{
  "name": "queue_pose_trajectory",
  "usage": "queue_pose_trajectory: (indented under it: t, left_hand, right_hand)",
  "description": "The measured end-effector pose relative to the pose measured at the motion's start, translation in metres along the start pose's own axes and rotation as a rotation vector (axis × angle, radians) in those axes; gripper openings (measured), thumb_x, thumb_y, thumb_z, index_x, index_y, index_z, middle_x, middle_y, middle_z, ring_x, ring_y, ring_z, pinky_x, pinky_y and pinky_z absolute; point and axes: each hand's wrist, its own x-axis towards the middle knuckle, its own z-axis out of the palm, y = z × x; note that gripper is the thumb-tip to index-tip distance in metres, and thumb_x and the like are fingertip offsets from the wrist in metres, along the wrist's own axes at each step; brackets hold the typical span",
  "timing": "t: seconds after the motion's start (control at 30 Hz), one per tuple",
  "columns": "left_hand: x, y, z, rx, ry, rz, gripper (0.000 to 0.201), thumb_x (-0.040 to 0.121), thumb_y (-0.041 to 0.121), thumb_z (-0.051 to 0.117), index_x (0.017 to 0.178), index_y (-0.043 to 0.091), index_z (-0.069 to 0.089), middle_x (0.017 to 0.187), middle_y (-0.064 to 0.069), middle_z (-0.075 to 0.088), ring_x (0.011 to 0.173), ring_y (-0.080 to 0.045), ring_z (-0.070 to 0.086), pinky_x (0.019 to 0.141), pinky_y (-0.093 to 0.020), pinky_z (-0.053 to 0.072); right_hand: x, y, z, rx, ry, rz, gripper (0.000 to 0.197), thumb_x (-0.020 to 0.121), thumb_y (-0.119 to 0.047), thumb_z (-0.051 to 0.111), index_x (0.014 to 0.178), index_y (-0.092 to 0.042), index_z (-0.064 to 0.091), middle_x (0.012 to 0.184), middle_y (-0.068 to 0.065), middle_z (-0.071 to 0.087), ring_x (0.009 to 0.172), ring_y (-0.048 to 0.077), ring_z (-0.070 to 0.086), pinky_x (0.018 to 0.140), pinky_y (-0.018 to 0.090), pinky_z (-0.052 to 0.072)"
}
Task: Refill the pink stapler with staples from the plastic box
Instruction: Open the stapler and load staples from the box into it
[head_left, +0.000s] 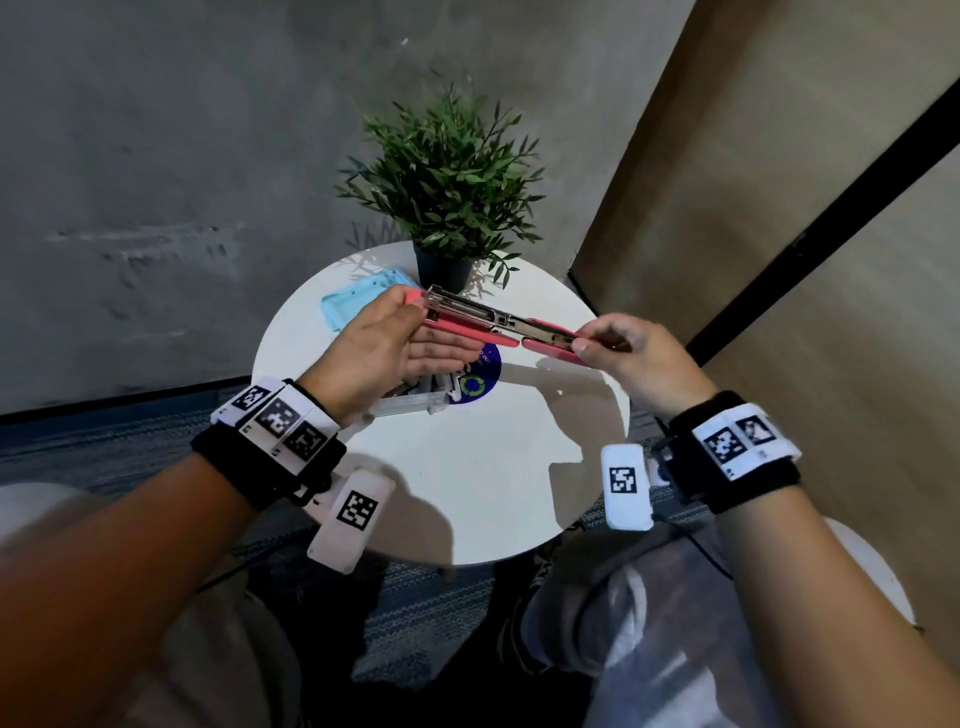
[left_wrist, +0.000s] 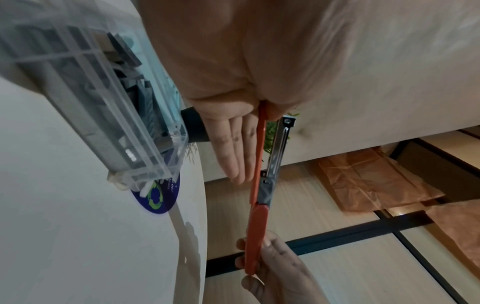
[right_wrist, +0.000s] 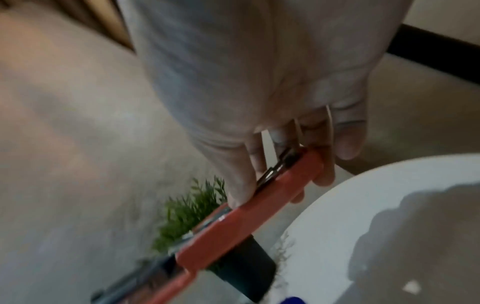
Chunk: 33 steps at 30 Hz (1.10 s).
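The pink stapler (head_left: 550, 353) is swung open almost flat and held in the air above the round white table (head_left: 467, 467). Its bare metal staple channel (head_left: 467, 307) faces up. My left hand (head_left: 410, 332) holds the left end, thumb on top and straight fingers underneath; the left wrist view shows that grip (left_wrist: 259, 115). My right hand (head_left: 592, 343) pinches the pink right end (right_wrist: 249, 218) between thumb and fingers. The clear plastic box (head_left: 410, 404) lies on the table below my left hand, with dark staple strips inside (left_wrist: 103, 115).
A light blue lid (head_left: 353, 301) lies at the table's far left. A potted green plant (head_left: 447, 176) stands at the far edge. A round blue sticker (head_left: 488, 371) sits beside the box. A grey wall and a wooden panel close in behind.
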Motion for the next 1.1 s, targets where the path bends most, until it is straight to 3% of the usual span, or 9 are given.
queue_pose_trajectory:
  t: [0.13, 0.27, 0.33, 0.4, 0.5, 0.63, 0.83, 1.0, 1.1]
  left_hand:
    - [-0.001, 0.0, -0.001, -0.003, 0.0, -0.027, 0.025, 0.108, 0.018, 0.024, 0.114, 0.004, 0.043, 0.103, -0.036, 0.069, 0.098, -0.044, 0.07, 0.087, -0.044, 0.059]
    - [0.003, -0.002, -0.007, 0.051, -0.002, -0.01, 0.03, 0.108, 0.023, 0.026, 0.123, 0.002, 0.042, 0.093, -0.029, 0.073, 0.09, -0.041, 0.073, 0.082, -0.042, 0.061]
    - [0.005, -0.005, -0.009, 0.085, 0.01, 0.021, 0.034, 0.108, 0.028, 0.029, 0.119, 0.003, 0.047, 0.088, -0.026, 0.074, 0.085, -0.039, 0.074, 0.08, -0.042, 0.06]
    - [0.006, -0.007, -0.008, 0.117, 0.033, 0.041, 0.042, 0.106, 0.036, 0.033, 0.123, 0.002, 0.051, 0.092, -0.025, 0.074, 0.081, -0.036, 0.074, 0.078, -0.041, 0.061]
    - [0.008, -0.009, -0.003, 0.122, 0.062, 0.056, 0.044, 0.105, 0.038, 0.038, 0.132, 0.006, 0.053, 0.1, -0.022, 0.073, 0.072, -0.025, 0.072, 0.066, -0.032, 0.062]
    - [0.008, -0.007, -0.002, 0.024, 0.09, 0.034, 0.033, 0.106, 0.034, 0.035, 0.114, 0.011, 0.057, 0.082, -0.017, 0.069, 0.06, -0.021, 0.065, 0.053, -0.026, 0.055]
    - [0.009, 0.001, -0.008, 0.069, 0.098, -0.045, 0.045, 0.103, 0.044, 0.037, 0.111, 0.005, 0.058, 0.081, -0.026, 0.063, 0.06, -0.027, 0.068, 0.058, -0.034, 0.058]
    - [0.01, 0.017, -0.023, 0.568, 0.192, 0.079, 0.021, 0.099, 0.029, 0.053, 0.087, 0.015, 0.063, 0.075, -0.007, 0.073, 0.05, -0.014, 0.06, 0.049, -0.026, 0.048]
    - [0.012, 0.022, -0.046, 1.124, 0.201, 0.133, 0.013, 0.09, 0.028, 0.065, 0.081, 0.02, 0.069, 0.075, 0.005, 0.071, 0.063, -0.012, 0.06, 0.062, -0.027, 0.045]
  right_hand:
    - [-0.009, -0.014, 0.017, -0.333, -0.064, -0.057, 0.031, 0.102, -0.048, 0.046, 0.099, -0.023, 0.063, 0.08, -0.004, 0.061, 0.084, 0.024, 0.056, 0.075, 0.035, 0.041]
    - [-0.016, -0.021, 0.027, -0.577, -0.183, -0.104, 0.055, 0.095, -0.073, 0.027, 0.092, -0.025, 0.053, 0.083, -0.002, 0.069, 0.09, 0.027, 0.062, 0.092, 0.046, 0.039]
    - [-0.018, -0.024, 0.028, -0.411, -0.257, -0.085, 0.045, 0.097, -0.065, 0.039, 0.092, -0.024, 0.056, 0.085, -0.001, 0.073, 0.087, 0.024, 0.065, 0.085, 0.042, 0.045]
    - [-0.022, -0.03, 0.033, -0.125, -0.346, -0.071, 0.024, 0.1, -0.043, 0.055, 0.094, -0.02, 0.058, 0.088, 0.002, 0.076, 0.083, 0.022, 0.069, 0.076, 0.038, 0.052]
    - [-0.033, -0.038, 0.053, 0.234, -0.469, -0.046, 0.008, 0.101, -0.014, 0.057, 0.106, -0.01, 0.051, 0.09, 0.012, 0.07, 0.068, 0.025, 0.066, 0.066, 0.039, 0.055]
    - [-0.046, -0.052, 0.077, 0.561, -0.482, 0.075, 0.009, 0.101, -0.02, 0.053, 0.102, -0.016, 0.046, 0.068, 0.003, 0.052, 0.047, 0.018, 0.046, 0.042, 0.027, 0.038]
    - [-0.039, -0.058, 0.073, 0.488, -0.376, 0.079, 0.022, 0.103, -0.035, 0.052, 0.093, -0.016, 0.046, 0.061, 0.001, 0.05, 0.041, 0.015, 0.041, 0.039, 0.022, 0.033]
    - [-0.035, -0.054, 0.064, 0.44, -0.247, 0.08, 0.03, 0.101, -0.04, 0.055, 0.087, -0.016, 0.044, 0.058, 0.003, 0.056, 0.04, 0.021, 0.042, 0.039, 0.026, 0.034]
    - [-0.031, -0.052, 0.056, 0.435, -0.178, 0.088, 0.033, 0.101, -0.041, 0.055, 0.093, -0.01, 0.046, 0.057, 0.003, 0.055, 0.041, 0.021, 0.042, 0.041, 0.027, 0.034]
